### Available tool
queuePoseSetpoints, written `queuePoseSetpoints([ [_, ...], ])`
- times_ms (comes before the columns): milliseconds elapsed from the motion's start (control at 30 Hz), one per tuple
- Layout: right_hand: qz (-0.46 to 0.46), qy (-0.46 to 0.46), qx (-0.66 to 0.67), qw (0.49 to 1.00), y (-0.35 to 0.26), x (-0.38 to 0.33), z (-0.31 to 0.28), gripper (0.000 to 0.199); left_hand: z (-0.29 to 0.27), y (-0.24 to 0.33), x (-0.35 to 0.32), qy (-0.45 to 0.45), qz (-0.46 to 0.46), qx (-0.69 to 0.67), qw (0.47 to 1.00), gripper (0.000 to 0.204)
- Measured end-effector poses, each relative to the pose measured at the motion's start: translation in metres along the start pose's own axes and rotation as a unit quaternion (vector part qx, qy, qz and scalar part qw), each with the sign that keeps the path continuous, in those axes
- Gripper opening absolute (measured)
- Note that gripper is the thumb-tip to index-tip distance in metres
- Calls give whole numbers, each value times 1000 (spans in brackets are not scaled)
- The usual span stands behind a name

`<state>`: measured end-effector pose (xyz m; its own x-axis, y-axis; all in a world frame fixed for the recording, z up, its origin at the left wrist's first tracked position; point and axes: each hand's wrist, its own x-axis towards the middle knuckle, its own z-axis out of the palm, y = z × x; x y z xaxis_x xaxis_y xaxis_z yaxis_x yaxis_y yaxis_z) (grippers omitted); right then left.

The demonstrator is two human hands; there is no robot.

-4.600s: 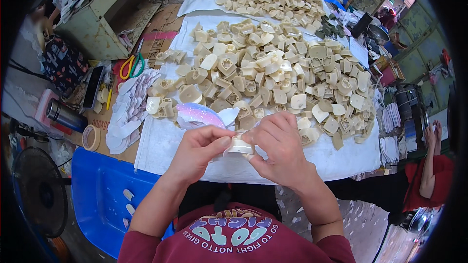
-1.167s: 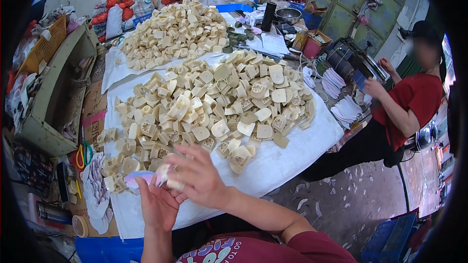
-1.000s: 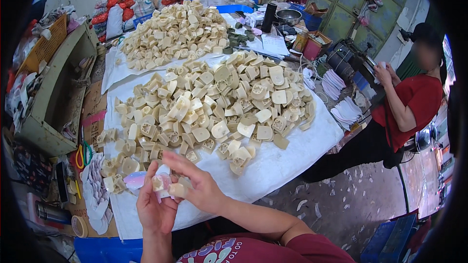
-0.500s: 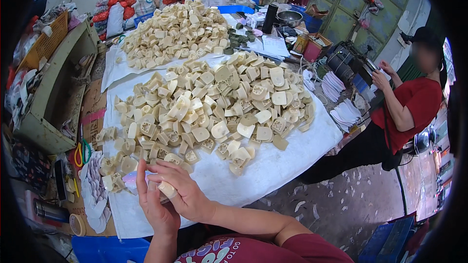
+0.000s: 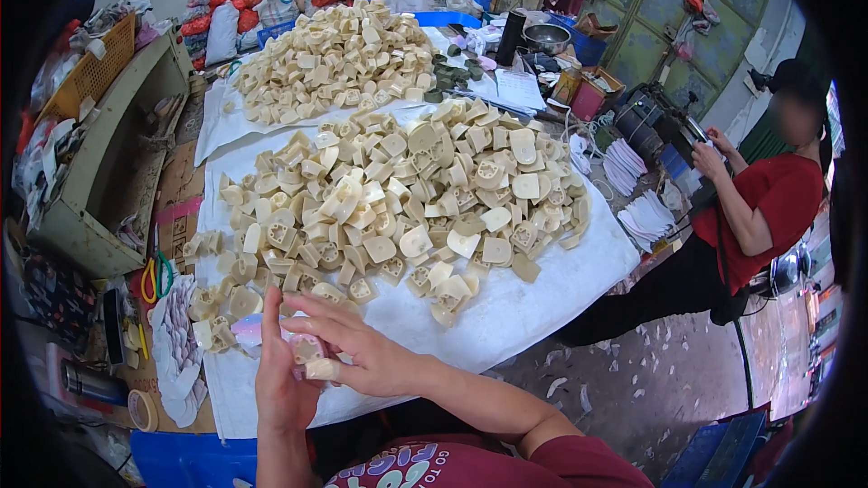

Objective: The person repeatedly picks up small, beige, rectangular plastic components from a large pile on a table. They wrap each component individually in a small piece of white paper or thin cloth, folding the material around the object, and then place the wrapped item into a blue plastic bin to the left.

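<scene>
In front of my chest, at the near edge of the white-covered table, my two hands meet around a small pinkish-cream plastic shoe heel with holes in its face. My left hand is upright, its fingers straight and its palm side against the heel. From the right, my right hand curls over with its thumb and fingers at the piece. A cream wrap covers the right thumb tip. Just beyond my hands lies a big heap of cream D-shaped heels, some with ribbed undersides up.
A second heap of heels lies farther back. Scissors, a tape roll and stacked pale pads lie at the left. A co-worker in a red shirt stands at the right beside a machine.
My hands have parted slightly, and the heel between them now shows its holed pinkish face. The right fingers have lifted and spread a little. The whole view has shifted slightly.
</scene>
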<state>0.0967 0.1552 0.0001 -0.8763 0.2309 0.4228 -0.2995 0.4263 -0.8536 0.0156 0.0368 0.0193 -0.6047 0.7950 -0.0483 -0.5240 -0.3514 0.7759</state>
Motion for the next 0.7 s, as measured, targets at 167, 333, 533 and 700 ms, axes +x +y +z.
queuePoseSetpoints([
  [167, -68, 27, -102, 992, 7, -1, 1, 48, -12, -2, -4, -52, -24, -9, 998, 83],
  [333, 86, -60, 258, 960, -10, 0, -10, 44, -9, -2, -10, -104, -10, -92, 990, 99],
  [533, 61, -15, 267, 962, 3, -2, 7, 46, -24, -5, -9, -91, -20, -34, 995, 108],
  [700, 47, 55, 249, 966, 6, 0, 4, 41, -26, -5, -2, -121, 67, 103, 985, 103],
])
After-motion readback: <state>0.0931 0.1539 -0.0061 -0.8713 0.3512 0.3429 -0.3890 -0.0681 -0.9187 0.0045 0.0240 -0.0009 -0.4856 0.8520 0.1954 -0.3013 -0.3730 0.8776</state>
